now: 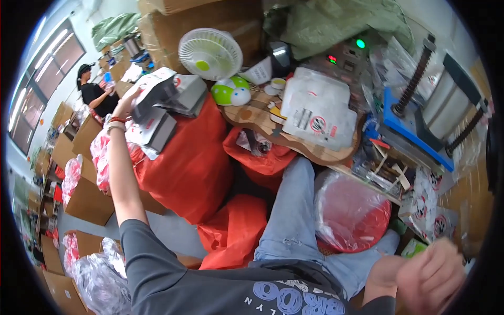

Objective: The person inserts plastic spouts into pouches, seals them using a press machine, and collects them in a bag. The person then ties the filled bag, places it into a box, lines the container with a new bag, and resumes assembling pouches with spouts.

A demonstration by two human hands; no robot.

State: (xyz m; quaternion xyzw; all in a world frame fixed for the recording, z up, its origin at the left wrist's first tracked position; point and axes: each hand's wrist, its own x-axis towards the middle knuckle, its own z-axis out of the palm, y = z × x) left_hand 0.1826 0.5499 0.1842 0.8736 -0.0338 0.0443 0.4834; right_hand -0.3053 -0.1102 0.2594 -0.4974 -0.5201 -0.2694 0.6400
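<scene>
At the upper left, my left hand (126,105) reaches out and grips a stack of flat white-and-grey packets (154,89). More packet stacks (190,95) lie beside it on top of a large red sack (184,163). My right hand (431,275) is at the lower right, near my body, slightly blurred with its fingers curled; whether it holds anything cannot be made out. White printed packets (317,107) are piled on a wooden board (247,116) in front of me.
A white fan (210,54) and a green-and-white dome (231,91) stand behind the board. On the right is a blue-based press machine (415,128). A red round stool (353,212) is below. Another person (93,94) stands at the far left near cardboard boxes (86,202).
</scene>
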